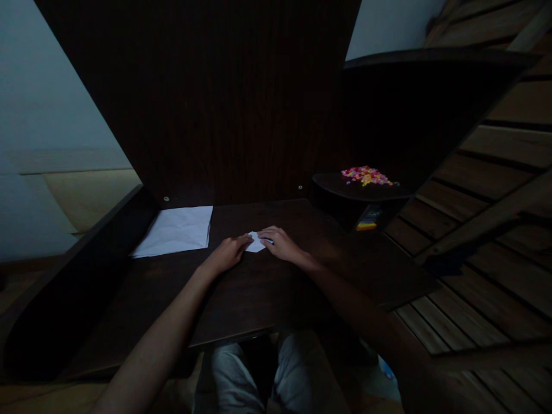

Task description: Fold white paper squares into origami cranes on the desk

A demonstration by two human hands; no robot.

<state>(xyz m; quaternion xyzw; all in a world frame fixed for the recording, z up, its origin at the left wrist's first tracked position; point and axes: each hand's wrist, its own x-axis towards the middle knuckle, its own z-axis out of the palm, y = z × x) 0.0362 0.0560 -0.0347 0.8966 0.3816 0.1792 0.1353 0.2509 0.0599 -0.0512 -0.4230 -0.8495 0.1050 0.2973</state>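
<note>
A small piece of folded white paper (256, 244) with angled edges lies on the dark wooden desk. My left hand (230, 253) grips its left side, with the fingertips at the paper's edge. From the other side my right hand (279, 242) holds the paper, thumb and fingers bent over its right part. Both hands rest low at the desk surface, and their fingers cover some of the paper's edges. In the dim light, the finer folds cannot be made out.
White paper sheets (176, 230) lie at the desk's back left, beside a raised side board (86, 270). A corner shelf (332, 184) on the right bears a heap of small pink and yellow pieces (366, 175). A tall dark panel (224, 103) closes off the back.
</note>
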